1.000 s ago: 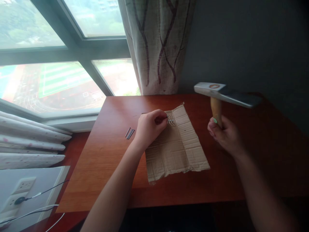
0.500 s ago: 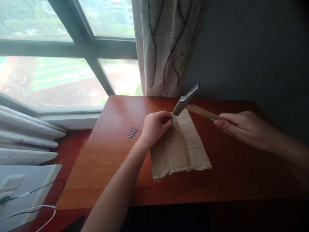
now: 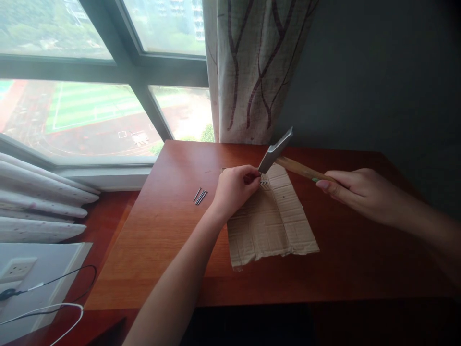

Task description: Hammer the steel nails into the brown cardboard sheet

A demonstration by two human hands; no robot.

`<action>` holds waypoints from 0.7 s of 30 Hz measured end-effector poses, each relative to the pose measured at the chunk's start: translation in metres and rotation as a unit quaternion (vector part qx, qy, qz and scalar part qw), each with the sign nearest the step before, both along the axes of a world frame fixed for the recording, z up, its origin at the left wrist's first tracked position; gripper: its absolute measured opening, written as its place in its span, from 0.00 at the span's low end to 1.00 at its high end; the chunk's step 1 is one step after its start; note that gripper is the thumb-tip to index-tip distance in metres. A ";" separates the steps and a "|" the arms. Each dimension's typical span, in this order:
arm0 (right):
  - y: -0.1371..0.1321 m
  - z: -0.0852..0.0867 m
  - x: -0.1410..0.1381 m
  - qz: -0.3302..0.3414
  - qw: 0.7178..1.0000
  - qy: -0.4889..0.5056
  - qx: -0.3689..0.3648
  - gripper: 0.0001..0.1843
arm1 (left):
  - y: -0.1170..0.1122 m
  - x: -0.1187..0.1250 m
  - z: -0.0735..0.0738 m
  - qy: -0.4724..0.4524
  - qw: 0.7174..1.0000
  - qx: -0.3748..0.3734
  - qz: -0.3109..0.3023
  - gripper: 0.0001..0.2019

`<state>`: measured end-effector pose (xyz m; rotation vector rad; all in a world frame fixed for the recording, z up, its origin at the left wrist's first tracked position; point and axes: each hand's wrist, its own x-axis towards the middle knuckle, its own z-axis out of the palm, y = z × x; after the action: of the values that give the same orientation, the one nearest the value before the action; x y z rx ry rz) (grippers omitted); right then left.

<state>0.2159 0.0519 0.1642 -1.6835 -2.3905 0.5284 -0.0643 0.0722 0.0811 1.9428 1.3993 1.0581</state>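
Note:
My right hand [image 3: 355, 190] is wrapped around the wooden handle of a hammer [image 3: 275, 151]. The hammer's metal head slants down, its lower face right by the fingertips of my left hand [image 3: 239, 185]. Thumb and forefinger of that hand are pinched together over the far part of a piece of cardboard [image 3: 257, 235]; whatever sits between them is hidden. Beside those fingertips, several small nails [image 3: 264, 182] show in a cluster at the cardboard, too small to make out singly. Several loose nails [image 3: 201, 197] lie on the table left of my left wrist.
The cardboard rests on a reddish-brown wooden table [image 3: 162, 250]. Behind it hang a patterned curtain [image 3: 248, 72] and a dark wall. A window [image 3: 90, 110] is at the left, with a wall socket [image 3: 18, 270] and cables [image 3: 72, 303] below.
The view has shifted slightly, moving the table things a little to the right. The hammer head sits marginally lower relative to the left fingertips. Both hands keep their grips.

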 end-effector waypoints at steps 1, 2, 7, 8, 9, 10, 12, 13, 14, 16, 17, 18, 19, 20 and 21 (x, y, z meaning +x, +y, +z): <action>0.000 0.000 0.000 0.001 1.000 -0.001 -0.003 0.35 | 0.000 0.000 0.000 0.004 1.000 0.002 0.002 0.04; -0.001 0.000 0.000 0.000 1.000 -0.001 -0.002 0.35 | 0.000 0.000 0.001 0.007 1.000 0.004 0.003 0.04; -0.002 0.001 -0.001 -0.006 1.000 0.011 0.023 0.34 | -0.001 0.000 0.002 0.008 1.000 0.011 0.001 0.05; -0.002 0.000 -0.002 -0.001 1.000 0.013 0.023 0.34 | -0.001 0.000 0.002 0.009 1.000 0.010 0.000 0.05; -0.002 0.000 -0.002 0.005 1.000 0.015 0.021 0.34 | -0.001 0.000 0.002 0.010 1.000 0.008 0.000 0.05; -0.001 -0.001 -0.003 0.012 1.000 0.017 0.021 0.34 | -0.001 0.000 0.002 0.011 1.000 0.007 0.001 0.05; 0.000 -0.003 -0.003 0.023 0.999 0.026 0.025 0.34 | -0.001 0.000 0.003 0.012 1.000 0.004 0.003 0.05; 0.000 -0.004 -0.003 0.025 0.999 0.034 0.029 0.33 | -0.001 0.000 0.003 0.012 1.000 0.003 0.004 0.05; 0.000 -0.005 -0.003 0.024 0.998 0.040 0.034 0.33 | -0.001 0.000 0.004 0.011 1.000 0.003 0.004 0.05; 0.000 -0.005 -0.002 0.021 0.998 0.048 0.040 0.33 | -0.001 0.000 0.004 0.009 1.000 0.002 0.003 0.05; 0.000 -0.006 -0.003 0.022 0.998 0.050 0.040 0.33 | -0.002 0.000 0.004 0.011 1.000 0.002 0.001 0.05; -0.001 -0.006 -0.003 0.024 0.998 0.051 0.038 0.33 | -0.002 0.000 0.004 0.013 1.000 0.002 0.000 0.05; -0.001 -0.006 -0.003 0.027 0.998 0.052 0.035 0.33 | -0.002 0.000 0.004 0.017 1.000 0.003 -0.001 0.05; -0.001 -0.007 -0.003 0.030 0.998 0.052 0.031 0.33 | -0.001 0.000 0.004 0.020 1.000 0.003 -0.001 0.05; -0.001 -0.007 -0.003 0.031 0.998 0.052 0.028 0.33 | -0.001 0.000 0.003 0.023 1.000 0.004 0.000 0.05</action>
<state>0.2125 0.0507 0.1572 -1.5232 -2.3673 0.5392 -0.0644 0.0708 0.0846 1.9839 1.4225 1.0266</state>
